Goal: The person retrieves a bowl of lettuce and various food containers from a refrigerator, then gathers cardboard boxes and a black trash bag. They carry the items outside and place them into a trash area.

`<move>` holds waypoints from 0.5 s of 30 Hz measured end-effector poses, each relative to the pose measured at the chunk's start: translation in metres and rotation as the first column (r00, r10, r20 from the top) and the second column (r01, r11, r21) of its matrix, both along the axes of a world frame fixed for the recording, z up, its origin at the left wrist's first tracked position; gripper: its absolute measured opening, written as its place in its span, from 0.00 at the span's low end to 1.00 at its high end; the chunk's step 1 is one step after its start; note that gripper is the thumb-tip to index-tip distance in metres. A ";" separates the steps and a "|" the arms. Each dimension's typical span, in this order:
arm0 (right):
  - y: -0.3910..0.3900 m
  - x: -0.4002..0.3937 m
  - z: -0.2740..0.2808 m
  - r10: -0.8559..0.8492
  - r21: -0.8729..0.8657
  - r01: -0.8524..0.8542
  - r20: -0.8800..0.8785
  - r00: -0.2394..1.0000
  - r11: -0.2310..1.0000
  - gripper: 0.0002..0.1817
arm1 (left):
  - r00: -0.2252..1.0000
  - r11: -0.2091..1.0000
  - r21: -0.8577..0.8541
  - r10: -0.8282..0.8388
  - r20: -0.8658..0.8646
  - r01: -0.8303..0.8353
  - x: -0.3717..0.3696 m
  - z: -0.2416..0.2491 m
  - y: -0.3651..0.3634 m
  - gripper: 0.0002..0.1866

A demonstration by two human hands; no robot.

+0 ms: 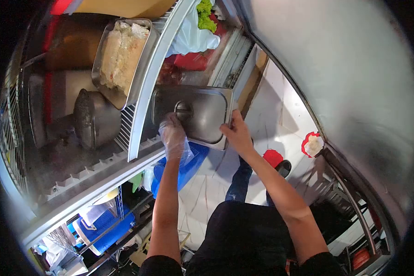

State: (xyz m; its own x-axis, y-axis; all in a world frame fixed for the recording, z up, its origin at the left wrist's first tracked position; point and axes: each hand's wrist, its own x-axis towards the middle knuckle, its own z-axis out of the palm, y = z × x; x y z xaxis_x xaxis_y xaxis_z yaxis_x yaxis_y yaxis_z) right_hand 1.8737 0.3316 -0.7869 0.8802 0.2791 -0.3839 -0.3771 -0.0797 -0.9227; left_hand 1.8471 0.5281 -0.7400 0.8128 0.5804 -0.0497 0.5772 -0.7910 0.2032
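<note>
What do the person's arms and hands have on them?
The left hand wears a thin, see-through plastic glove, loose and crinkly at the wrist. The right hand looks bare, with no glove. Both arms have black sleeves ending above bare forearms.

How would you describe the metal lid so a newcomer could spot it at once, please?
Find the white-edged wire shelf on the left. Right of its edge, the gloved left hand and bare right hand are on a rectangular metal lid. Unlike the metal tray of food nearby, it has a round knob.
</note>
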 end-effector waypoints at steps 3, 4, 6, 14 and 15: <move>-0.021 -0.009 -0.019 0.026 -0.025 -0.027 -0.047 0.999 0.999 0.17 | 0.997 0.998 0.026 -0.052 0.055 0.051 0.007 -0.006 -0.013 0.18; -0.027 -0.012 -0.025 0.030 0.011 -0.029 -0.047 0.998 1.000 0.17 | 0.997 0.996 0.066 -0.068 0.031 0.066 0.007 -0.006 -0.018 0.20; -0.031 -0.017 -0.037 0.032 0.045 -0.029 -0.047 0.998 0.999 0.17 | 0.997 0.993 0.094 -0.071 -0.032 0.074 0.009 -0.005 -0.029 0.21; -0.037 -0.038 -0.045 0.045 0.181 -0.013 -0.174 0.984 0.983 0.17 | 0.949 0.948 -0.106 0.286 -0.134 -0.300 0.011 -0.008 -0.053 0.24; -0.037 -0.039 -0.044 0.048 0.184 -0.015 -0.177 0.983 0.983 0.17 | 0.948 0.947 -0.103 0.289 -0.136 -0.303 0.012 -0.013 -0.052 0.24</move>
